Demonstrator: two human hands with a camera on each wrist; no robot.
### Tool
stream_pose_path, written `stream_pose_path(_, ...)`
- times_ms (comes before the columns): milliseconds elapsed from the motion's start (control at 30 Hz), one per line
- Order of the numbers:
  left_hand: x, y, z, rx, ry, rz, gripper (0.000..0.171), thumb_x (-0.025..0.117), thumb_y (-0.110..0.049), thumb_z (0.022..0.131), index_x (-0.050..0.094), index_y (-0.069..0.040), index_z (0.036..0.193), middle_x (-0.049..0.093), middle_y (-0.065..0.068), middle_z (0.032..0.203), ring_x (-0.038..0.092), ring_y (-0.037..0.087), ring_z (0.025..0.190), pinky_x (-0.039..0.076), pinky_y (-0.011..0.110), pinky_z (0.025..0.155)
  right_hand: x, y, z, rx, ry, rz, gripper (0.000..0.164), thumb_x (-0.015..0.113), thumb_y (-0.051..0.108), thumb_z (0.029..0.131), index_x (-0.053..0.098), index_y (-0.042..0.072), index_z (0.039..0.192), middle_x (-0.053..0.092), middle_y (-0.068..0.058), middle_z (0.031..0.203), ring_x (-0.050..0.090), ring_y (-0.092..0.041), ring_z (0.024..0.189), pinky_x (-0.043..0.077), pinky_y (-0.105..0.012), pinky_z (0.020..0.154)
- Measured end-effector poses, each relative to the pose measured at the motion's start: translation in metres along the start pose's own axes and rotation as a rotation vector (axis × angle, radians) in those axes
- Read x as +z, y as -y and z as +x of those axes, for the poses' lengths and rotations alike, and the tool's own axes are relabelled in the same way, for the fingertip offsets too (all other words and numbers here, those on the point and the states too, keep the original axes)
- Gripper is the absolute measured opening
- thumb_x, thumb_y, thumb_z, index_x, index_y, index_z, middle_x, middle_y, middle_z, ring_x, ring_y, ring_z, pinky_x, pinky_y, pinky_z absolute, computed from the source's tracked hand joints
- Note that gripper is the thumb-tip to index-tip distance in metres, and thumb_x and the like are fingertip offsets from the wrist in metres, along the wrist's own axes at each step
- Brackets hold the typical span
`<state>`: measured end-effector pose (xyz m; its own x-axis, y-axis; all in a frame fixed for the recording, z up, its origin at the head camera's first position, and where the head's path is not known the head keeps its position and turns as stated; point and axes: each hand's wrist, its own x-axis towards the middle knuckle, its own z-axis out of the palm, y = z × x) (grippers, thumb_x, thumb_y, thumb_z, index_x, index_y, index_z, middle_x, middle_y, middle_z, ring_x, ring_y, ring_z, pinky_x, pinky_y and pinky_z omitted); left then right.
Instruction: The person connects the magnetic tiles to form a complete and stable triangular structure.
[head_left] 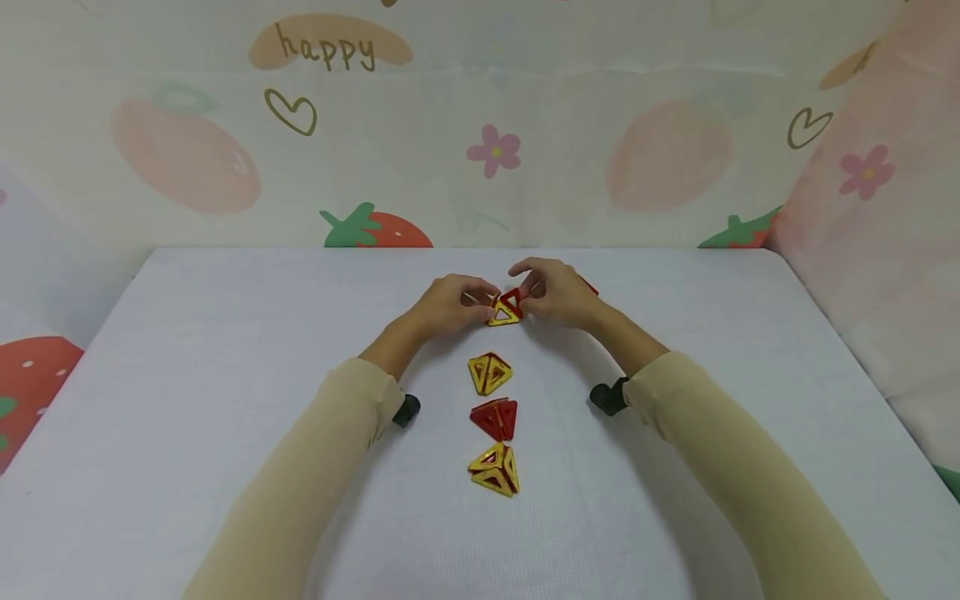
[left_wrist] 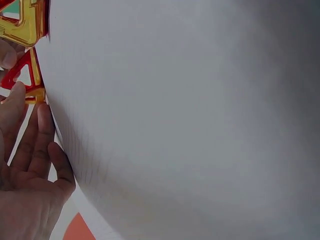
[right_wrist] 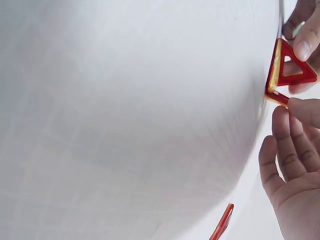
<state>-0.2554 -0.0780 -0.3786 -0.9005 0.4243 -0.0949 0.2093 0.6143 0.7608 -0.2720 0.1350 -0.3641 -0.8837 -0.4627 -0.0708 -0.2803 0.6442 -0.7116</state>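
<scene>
Near the far part of the table, both hands work on a small group of triangular magnetic tiles. A yellow triangular tile faces the near side, and a red triangular tile leans against it on the right. From the left, my left hand pinches the yellow side between thumb and fingers. My right hand pinches the group's right edge, its index finger lifted. The right wrist view shows the red tile standing up from the base, with the right thumb and fingertips at a lower corner.
Three tile pyramids stand in a line toward the near edge: a yellow pyramid, a red pyramid and another yellow pyramid. A loose red tile shows partly behind the right hand. A printed cloth hangs behind the white table.
</scene>
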Motion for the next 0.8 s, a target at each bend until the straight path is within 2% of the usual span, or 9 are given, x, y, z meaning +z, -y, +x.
stream_pose_path(400,-0.0015,-0.0014,-0.0007,0.000,0.013,0.004,0.038,0.066,-0.016,0.097,0.063,-0.009,0.134,0.066,0.011,0.122,0.061,0.026,0.114,0.047,0.038,0.101,0.0039,0.0031,-0.0024,0.005,0.037,0.018,0.033,0.068,0.000,0.090,0.062,0.001,0.123,0.067,-0.011,0.095,0.060,-0.024,0.086,0.053,-0.028,0.074)
stream_pose_path(800,-0.0016,-0.0002,-0.0008,0.001,0.009,-0.010,0.038,0.068,-0.016,0.096,0.064,-0.008,0.133,0.068,0.010,0.120,0.063,0.025,0.110,0.048,0.037,0.100,0.0057,0.0006,-0.0027,0.010,0.058,-0.003,0.031,0.072,0.007,0.089,0.063,0.002,0.119,0.068,-0.008,0.093,0.059,-0.021,0.083,0.051,-0.028,0.074)
